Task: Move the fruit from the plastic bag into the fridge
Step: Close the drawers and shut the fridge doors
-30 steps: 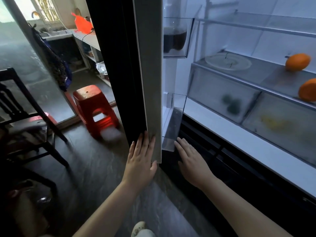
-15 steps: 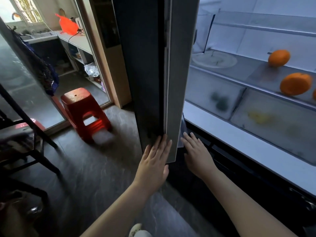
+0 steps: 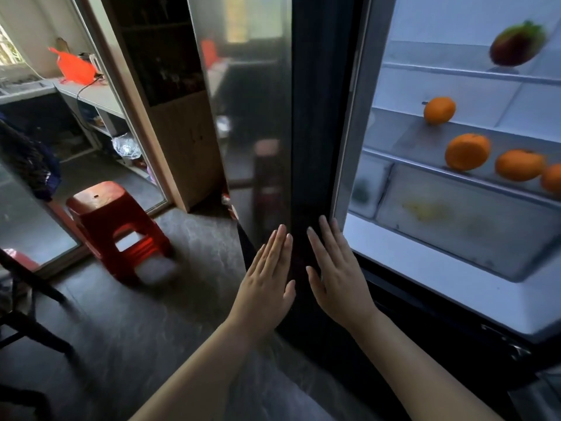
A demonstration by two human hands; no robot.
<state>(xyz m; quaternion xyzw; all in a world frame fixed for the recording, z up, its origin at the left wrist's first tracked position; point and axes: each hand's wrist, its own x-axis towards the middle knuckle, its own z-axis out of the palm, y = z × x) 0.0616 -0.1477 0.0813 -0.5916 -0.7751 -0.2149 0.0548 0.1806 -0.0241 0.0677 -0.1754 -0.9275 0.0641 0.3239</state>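
The fridge's left door (image 3: 258,123) is swung nearly closed, its glossy outer face toward me. My left hand (image 3: 267,278) and my right hand (image 3: 337,275) lie flat against its lower part, fingers straight, holding nothing. To the right the fridge interior (image 3: 455,223) stays lit and uncovered. Several oranges (image 3: 467,151) sit on a glass shelf, and a dark red-green fruit (image 3: 516,45) lies on the shelf above. Frosted crisper drawers (image 3: 449,220) sit below. No plastic bag shows in this view.
A red plastic stool (image 3: 112,226) stands on the dark floor to the left. A dark chair (image 3: 27,302) is at the far left edge. Behind are a wooden cabinet (image 3: 182,141) and a counter (image 3: 91,95) with an orange item on it.
The left fridge door has swung from edge-on to nearly closed, hiding its inner bins. Both hands moved with it, from its bottom edge onto its front face.
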